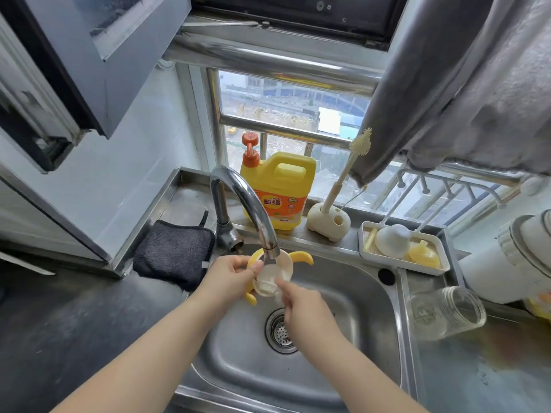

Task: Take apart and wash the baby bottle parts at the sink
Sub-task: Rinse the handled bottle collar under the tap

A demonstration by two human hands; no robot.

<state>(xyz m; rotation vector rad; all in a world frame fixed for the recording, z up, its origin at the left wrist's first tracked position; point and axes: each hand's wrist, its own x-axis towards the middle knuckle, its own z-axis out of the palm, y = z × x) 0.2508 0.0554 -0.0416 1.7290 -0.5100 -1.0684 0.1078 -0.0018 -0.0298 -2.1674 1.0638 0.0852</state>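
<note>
Under the tap spout [269, 248] my left hand [235, 272] grips the baby bottle's cream collar ring with yellow handles [277, 271], held over the steel sink [351, 296]. My right hand [301, 308] reaches up from the right, its index finger touching the ring's lower edge, the other fingers curled. The clear glass bottle body [447, 315] lies on its side on the counter to the right of the sink. A white tray [438, 268] behind the sink holds a white cap [392, 241] and a yellow teat part [425, 254].
A yellow detergent jug [280, 192] with an orange pump stands on the sill behind the tap. Beside it a brush [343, 180] stands in a cream holder. A dark cloth [176, 251] lies left of the sink. A white appliance [512, 254] stands at the right.
</note>
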